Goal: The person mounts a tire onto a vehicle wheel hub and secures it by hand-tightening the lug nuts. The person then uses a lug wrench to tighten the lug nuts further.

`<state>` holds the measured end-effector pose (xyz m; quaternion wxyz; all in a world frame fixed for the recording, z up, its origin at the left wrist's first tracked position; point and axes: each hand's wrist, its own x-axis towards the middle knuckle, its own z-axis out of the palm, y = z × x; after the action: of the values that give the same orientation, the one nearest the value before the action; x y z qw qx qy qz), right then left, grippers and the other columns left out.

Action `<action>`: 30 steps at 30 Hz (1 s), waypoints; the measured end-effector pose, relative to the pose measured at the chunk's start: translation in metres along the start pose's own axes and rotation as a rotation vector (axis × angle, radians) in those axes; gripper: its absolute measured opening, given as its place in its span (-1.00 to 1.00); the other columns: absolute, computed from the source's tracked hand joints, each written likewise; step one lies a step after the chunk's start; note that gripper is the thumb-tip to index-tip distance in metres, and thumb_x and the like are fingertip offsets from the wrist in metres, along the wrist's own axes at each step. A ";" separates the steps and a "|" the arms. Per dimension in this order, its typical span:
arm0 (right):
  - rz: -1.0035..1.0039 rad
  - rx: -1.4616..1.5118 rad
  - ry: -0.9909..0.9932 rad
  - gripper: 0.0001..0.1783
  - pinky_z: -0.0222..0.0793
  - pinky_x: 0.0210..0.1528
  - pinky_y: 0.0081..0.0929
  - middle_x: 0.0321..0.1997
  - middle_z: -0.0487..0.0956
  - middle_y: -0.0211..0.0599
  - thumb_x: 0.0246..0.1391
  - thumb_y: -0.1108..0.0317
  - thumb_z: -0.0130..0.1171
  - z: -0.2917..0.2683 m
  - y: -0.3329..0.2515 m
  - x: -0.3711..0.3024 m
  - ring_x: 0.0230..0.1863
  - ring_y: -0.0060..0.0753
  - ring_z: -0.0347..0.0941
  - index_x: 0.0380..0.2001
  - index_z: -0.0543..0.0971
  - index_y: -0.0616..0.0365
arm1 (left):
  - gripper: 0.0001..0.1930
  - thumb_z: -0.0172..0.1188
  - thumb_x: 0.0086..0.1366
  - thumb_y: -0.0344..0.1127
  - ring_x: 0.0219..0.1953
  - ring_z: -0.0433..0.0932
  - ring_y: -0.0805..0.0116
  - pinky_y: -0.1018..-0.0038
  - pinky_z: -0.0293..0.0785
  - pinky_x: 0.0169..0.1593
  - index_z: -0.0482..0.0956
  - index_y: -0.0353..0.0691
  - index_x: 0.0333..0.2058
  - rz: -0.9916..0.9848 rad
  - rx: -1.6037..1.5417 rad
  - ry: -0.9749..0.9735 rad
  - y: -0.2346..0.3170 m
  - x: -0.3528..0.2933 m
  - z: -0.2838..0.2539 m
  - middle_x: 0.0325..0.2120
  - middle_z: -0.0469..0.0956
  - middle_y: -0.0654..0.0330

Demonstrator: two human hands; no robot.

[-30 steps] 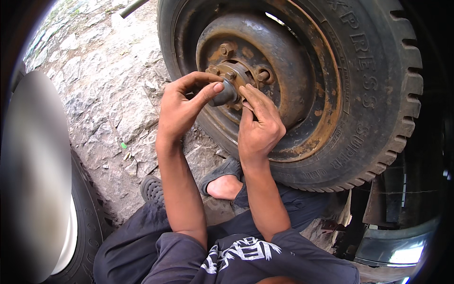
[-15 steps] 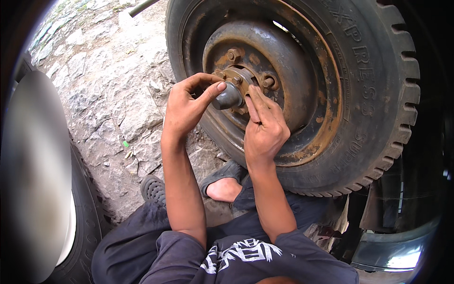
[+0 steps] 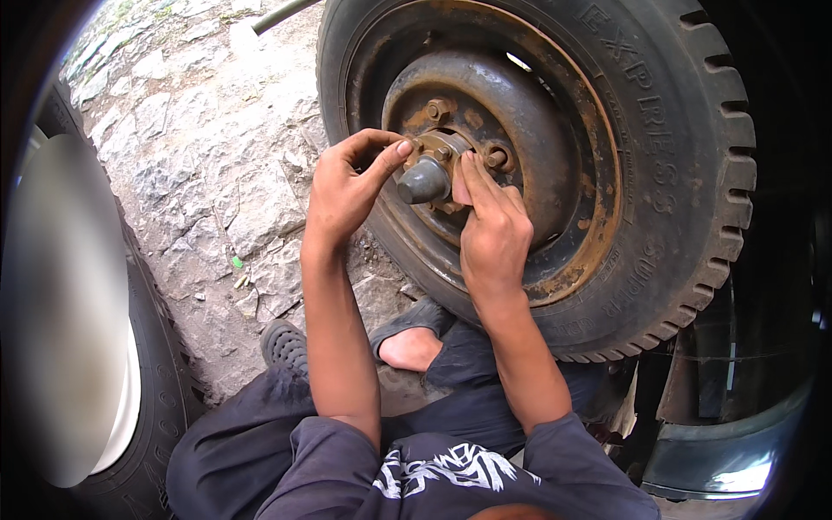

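Observation:
A rusty wheel hub (image 3: 455, 143) sits in the middle of a large wheel, with a rounded grey metal cap (image 3: 423, 181) sticking out towards me. My left hand (image 3: 342, 186) comes in from the left, thumb and forefinger pinched at a hub bolt (image 3: 415, 146) on the flange's left side. On the other side of the cap, my right hand (image 3: 496, 225) has its fingers pressed together against the flange's right edge. Whatever lies under those fingertips is hidden. Other bolts on the flange and wheel nuts (image 3: 438, 110) around it are exposed.
The wheel's black tyre (image 3: 641, 173) fills the upper right. Another tyre (image 3: 165, 416) with a white rim stands at the left. Rough stony ground (image 3: 199, 173) lies between them, with a metal pipe (image 3: 282, 15) at the top. A shiny curved panel (image 3: 728, 451) is at lower right.
My left thumb has shifted off the grey cap's top edge, leaving the cap more exposed. My right hand remains at the flange, slightly turned. The whole view has shifted a little.

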<state>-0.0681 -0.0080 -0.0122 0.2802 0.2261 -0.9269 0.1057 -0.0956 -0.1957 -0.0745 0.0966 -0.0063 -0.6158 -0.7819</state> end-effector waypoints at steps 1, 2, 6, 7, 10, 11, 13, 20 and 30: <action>-0.025 -0.003 0.003 -0.54 0.61 0.08 -0.17 0.18 0.72 0.10 0.23 0.53 0.12 0.001 -0.003 0.007 -0.11 0.09 0.67 0.18 0.69 0.34 | -0.65 0.44 0.44 -0.14 -0.24 0.66 0.52 0.49 0.58 -0.10 0.79 -0.39 -0.10 -0.006 -0.033 -0.005 -0.004 0.000 0.000 -0.32 0.78 0.19; -0.049 -0.007 0.007 -0.54 0.61 0.09 -0.16 0.18 0.72 0.11 0.24 0.53 0.12 0.004 -0.004 0.014 -0.09 0.10 0.67 0.18 0.69 0.34 | -0.65 0.44 0.44 -0.14 -0.24 0.66 0.52 0.49 0.58 -0.10 0.79 -0.38 -0.10 -0.012 -0.067 -0.010 -0.008 -0.001 0.000 -0.32 0.78 0.19; -0.089 0.062 -0.075 -0.56 0.60 0.10 -0.11 0.16 0.72 0.13 0.26 0.48 0.12 0.011 -0.010 0.031 0.00 0.16 0.67 0.17 0.69 0.33 | -0.64 0.38 0.48 -0.12 -0.25 0.56 0.53 0.51 0.49 -0.11 0.78 -0.37 -0.06 -0.040 -0.010 -0.035 -0.021 -0.009 0.001 -0.28 0.74 0.26; -0.079 0.093 -0.064 -0.56 0.60 0.12 -0.11 0.17 0.71 0.15 0.23 0.51 0.12 0.010 -0.009 0.028 0.00 0.18 0.68 0.15 0.69 0.34 | -0.65 0.38 0.48 -0.13 -0.25 0.56 0.53 0.52 0.49 -0.11 0.78 -0.37 -0.06 -0.041 0.001 -0.015 -0.023 -0.009 0.003 -0.29 0.73 0.26; -0.025 0.060 -0.029 -0.56 0.60 0.14 -0.13 0.17 0.71 0.16 0.23 0.54 0.11 -0.002 -0.007 0.013 -0.01 0.19 0.70 0.14 0.70 0.34 | -0.64 0.39 0.48 -0.12 -0.27 0.55 0.52 0.50 0.50 -0.11 0.78 -0.38 -0.05 -0.051 -0.047 -0.024 -0.016 -0.004 0.003 -0.29 0.73 0.27; -0.003 0.053 -0.044 -0.55 0.59 0.16 -0.12 0.17 0.71 0.18 0.23 0.55 0.07 -0.005 -0.007 0.008 -0.02 0.20 0.70 0.14 0.71 0.35 | -0.65 0.39 0.48 -0.13 -0.29 0.54 0.54 0.52 0.48 -0.15 0.78 -0.37 -0.05 -0.040 -0.051 -0.011 -0.016 -0.002 0.000 -0.31 0.71 0.29; -0.013 0.055 -0.046 -0.53 0.59 0.17 -0.13 0.17 0.70 0.18 0.23 0.53 0.07 -0.004 -0.006 0.008 0.00 0.20 0.70 0.17 0.69 0.35 | -0.66 0.38 0.49 -0.13 -0.33 0.50 0.57 0.55 0.44 -0.22 0.78 -0.35 -0.04 -0.023 -0.066 -0.008 -0.018 0.001 -0.001 -0.35 0.67 0.32; -0.138 0.000 -0.115 -0.67 0.58 0.19 -0.07 0.08 0.73 0.14 0.31 0.45 0.08 0.015 -0.013 0.051 0.07 0.18 0.69 0.01 0.71 0.33 | -0.63 0.39 0.48 -0.09 -0.31 0.55 0.54 0.51 0.47 -0.19 0.78 -0.37 -0.07 -0.106 -0.069 0.022 -0.030 -0.006 -0.011 -0.40 0.67 0.28; -0.222 -0.023 -0.298 -0.80 0.57 -0.04 0.00 -0.14 0.72 0.13 0.27 0.50 0.07 0.006 -0.013 0.073 -0.08 0.24 0.68 -0.21 0.67 0.33 | -0.66 0.28 0.57 -0.12 -0.45 0.33 0.69 0.65 0.25 -0.37 0.77 -0.31 0.01 -0.104 -0.167 0.040 -0.028 0.001 -0.018 -0.44 0.54 0.42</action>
<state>-0.1187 -0.0482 0.0252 0.1522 0.3370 -0.9287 0.0289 -0.0992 -0.2070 -0.1055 0.0673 0.0333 -0.5458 -0.8346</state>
